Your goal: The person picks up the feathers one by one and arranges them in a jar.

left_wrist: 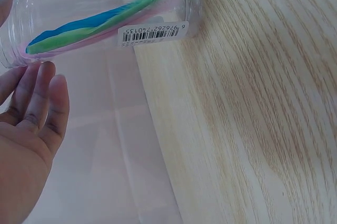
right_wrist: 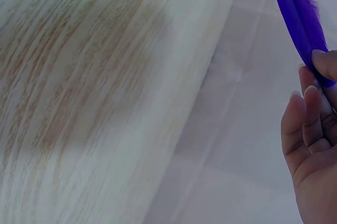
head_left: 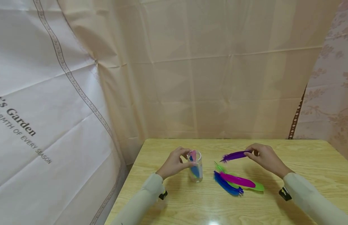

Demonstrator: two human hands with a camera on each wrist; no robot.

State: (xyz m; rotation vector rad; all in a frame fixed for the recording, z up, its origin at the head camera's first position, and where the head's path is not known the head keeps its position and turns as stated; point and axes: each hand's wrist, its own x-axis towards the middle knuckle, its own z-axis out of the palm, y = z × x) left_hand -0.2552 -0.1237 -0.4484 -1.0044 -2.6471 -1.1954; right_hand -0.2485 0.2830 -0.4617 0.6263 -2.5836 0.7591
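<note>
A clear jar [head_left: 200,172] stands upright on the table, and my left hand [head_left: 175,162] grips it near its rim with thumb and fingers. Inside the jar lean blue, green and pink feathers [left_wrist: 84,31]; a barcode label [left_wrist: 152,33] is stuck low on its wall. My right hand [head_left: 265,158] pinches one end of a purple feather [head_left: 234,155] between thumb and fingers, its fluffy end pointing left toward the jar. Below it on the table lie a magenta feather [head_left: 238,180], a blue feather [head_left: 226,185] and bright green feathers [head_left: 258,187], overlapping one another.
The wooden table [head_left: 275,207] ends at a back edge in front of a beige hanging cloth [head_left: 219,78]. A white printed cloth [head_left: 50,125] hangs at the left, a floral one [head_left: 331,93] at the right.
</note>
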